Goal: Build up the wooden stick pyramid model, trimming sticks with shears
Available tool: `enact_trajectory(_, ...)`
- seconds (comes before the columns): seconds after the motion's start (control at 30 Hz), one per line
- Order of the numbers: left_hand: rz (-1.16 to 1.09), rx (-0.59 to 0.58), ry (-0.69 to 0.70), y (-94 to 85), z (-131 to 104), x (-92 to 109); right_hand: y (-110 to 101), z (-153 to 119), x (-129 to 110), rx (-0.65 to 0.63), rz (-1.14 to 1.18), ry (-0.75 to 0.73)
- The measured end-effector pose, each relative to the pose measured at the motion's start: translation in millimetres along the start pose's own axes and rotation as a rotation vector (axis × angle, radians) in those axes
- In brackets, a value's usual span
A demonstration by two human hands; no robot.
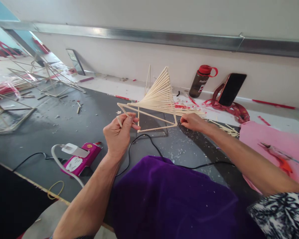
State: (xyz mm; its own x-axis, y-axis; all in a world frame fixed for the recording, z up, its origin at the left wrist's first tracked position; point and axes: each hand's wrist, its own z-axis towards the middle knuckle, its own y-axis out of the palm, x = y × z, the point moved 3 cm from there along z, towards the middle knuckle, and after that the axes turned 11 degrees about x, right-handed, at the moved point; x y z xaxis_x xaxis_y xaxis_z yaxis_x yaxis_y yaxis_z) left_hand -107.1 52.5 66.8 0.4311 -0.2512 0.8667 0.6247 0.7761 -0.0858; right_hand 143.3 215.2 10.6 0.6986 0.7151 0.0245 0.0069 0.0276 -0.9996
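Observation:
A structure of thin pale wooden sticks (159, 94) stands in front of me, its upper sticks fanned out above a frame of straight ones. My left hand (118, 132) is closed at the frame's left side, thumb against fingers. A short pale stick (119, 121) pokes out from its grip. Whether these fingers also pinch the frame, I cannot tell. To the right of the frame's lower right corner, my right hand (191, 121) is curled shut near the tabletop. Its fingertips are turned away, so anything in them is hidden.
Loose sticks (225, 127) lie at right, near pink sheeting (254, 139) bearing orange-handled pliers (284, 164). Behind stand a bottle (199, 83) and a phone (232, 89). A magenta power strip (83, 159) and black cable (199, 167) lie nearby; more stick frames (54, 89) stand left.

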Motion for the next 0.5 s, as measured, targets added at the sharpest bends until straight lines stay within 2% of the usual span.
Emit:
enact_trajectory(0.27, 0.043, -0.012, -0.007, 1.1, -1, 0, 6, -3, -19, -0.034, -0.086, -0.076)
enact_trajectory(0.5, 0.031, -0.019, -0.010, 1.8, -3, 1, 5, 11, -5, -0.044, -0.086, -0.016)
